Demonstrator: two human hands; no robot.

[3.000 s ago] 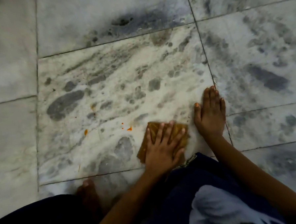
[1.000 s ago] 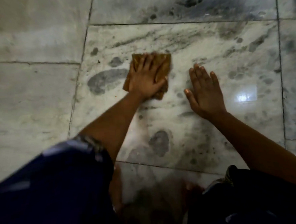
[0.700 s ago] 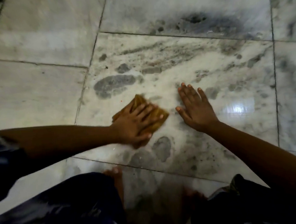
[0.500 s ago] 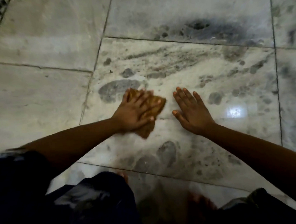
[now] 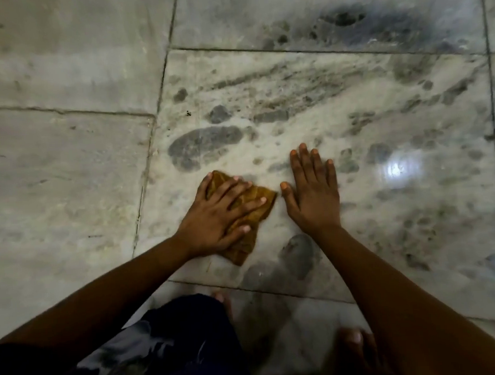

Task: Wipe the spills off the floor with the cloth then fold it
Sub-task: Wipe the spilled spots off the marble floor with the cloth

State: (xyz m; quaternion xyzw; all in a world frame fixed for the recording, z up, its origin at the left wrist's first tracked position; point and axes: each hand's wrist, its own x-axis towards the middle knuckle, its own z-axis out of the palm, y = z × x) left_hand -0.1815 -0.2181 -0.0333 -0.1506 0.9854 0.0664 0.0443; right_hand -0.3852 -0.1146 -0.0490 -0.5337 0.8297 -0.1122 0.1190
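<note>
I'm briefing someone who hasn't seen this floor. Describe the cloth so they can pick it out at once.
Find the mottled grey-and-white marble floor tile in the middle of the view. Near its lower left part, the left hand presses flat on the cloth, just left of the right hand. It is the only mustard-brown thing there, a small crumpled pad against pale stone.

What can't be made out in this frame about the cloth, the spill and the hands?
- Cloth: head view, the left hand pressing on it covers much of it, so its fold state is unclear.
- Floor under the cloth: hidden, so any spill left there cannot be seen.
- Right hand: palm flat on the floor, underside hidden.
- Feet at the bottom edge: dark and blurred.
</note>
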